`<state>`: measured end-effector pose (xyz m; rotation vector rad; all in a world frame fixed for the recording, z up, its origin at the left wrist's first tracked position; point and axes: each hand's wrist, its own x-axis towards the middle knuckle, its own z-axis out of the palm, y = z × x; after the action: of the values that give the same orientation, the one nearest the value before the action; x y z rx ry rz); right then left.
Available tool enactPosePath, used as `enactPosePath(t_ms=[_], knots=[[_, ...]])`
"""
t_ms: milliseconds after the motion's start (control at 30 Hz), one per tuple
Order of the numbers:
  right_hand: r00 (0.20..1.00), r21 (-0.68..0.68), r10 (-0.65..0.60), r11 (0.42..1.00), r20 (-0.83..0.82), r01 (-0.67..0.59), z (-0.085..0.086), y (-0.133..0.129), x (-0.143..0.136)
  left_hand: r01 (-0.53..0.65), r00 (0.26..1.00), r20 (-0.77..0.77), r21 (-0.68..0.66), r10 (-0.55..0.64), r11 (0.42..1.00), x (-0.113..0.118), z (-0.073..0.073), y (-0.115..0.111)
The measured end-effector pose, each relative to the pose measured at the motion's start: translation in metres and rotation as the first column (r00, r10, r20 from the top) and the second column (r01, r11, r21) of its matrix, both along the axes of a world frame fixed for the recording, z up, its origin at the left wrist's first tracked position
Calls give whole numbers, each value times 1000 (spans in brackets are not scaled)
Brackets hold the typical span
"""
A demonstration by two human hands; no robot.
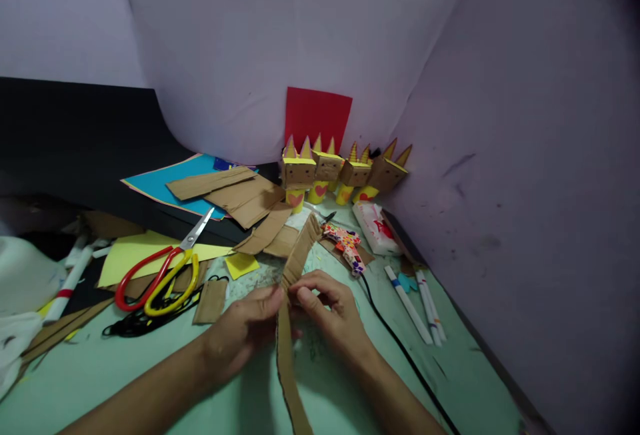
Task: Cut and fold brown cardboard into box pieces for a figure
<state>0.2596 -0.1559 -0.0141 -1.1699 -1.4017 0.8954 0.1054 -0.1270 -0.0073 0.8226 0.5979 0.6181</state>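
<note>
A long, narrow cardboard strip [299,253] runs from the bottom edge up toward the middle of the head view, bent slightly where I grip it. My left hand [245,328] pinches its left edge, thumb on top and fingers hidden behind. From the right, my right hand [333,311] has thumb and fingertips closed on the same part of the strip. Just beyond the right hand lies a glue gun [345,245] wrapped in flowered paper, its black cord [395,341] trailing toward me. Left of my hands is a small cardboard square [210,300].
Scissors [173,265] with red and yellow handles lie at left over black cord. Cardboard pieces [245,195] and blue paper [170,181] are behind. Several cardboard-headed figures [299,175] stand by a red sheet [319,115]. White markers [407,305] and a tissue pack [375,228] lie right.
</note>
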Motion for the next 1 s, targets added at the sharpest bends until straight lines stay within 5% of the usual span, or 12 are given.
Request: enactPosePath(t_ms=[100,233,467,567,633,700,767,800,900,1000], knots=[[981,-149,-179,975,-74,167,-2,4,5,11,1000,19,-159,-8,987,2,-1,-1],[902,-278,-392,900,-182,336,-9,12,14,26,999,-30,-128,-30,991,6,-8,0],[904,-423,-238,903,-355,72,-12,15,13,30,997,-70,38,-27,999,12,-11,2],[891,-380,-253,919,-377,100,-13,18,15,-69,976,-192,165,101,984,10,-10,3],[880,-358,-272,925,-389,127,-16,21,19,-175,878,-348,405,329,897,3,-7,7],[874,-351,-280,926,-397,137,-20,24,23,-160,679,-408,728,610,666,-7,0,18],[873,-354,-271,927,-405,124,-22,26,25,51,485,-343,930,805,365,-15,8,34],[874,-356,-264,928,-409,114,-23,27,26,214,409,-333,940,850,265,-18,12,43],[875,-345,-232,935,-425,80,-23,28,26,611,213,-434,758,875,227,-18,21,67],[871,-311,-171,950,-462,21,-23,29,26,710,137,-496,652,857,264,-15,21,78]])
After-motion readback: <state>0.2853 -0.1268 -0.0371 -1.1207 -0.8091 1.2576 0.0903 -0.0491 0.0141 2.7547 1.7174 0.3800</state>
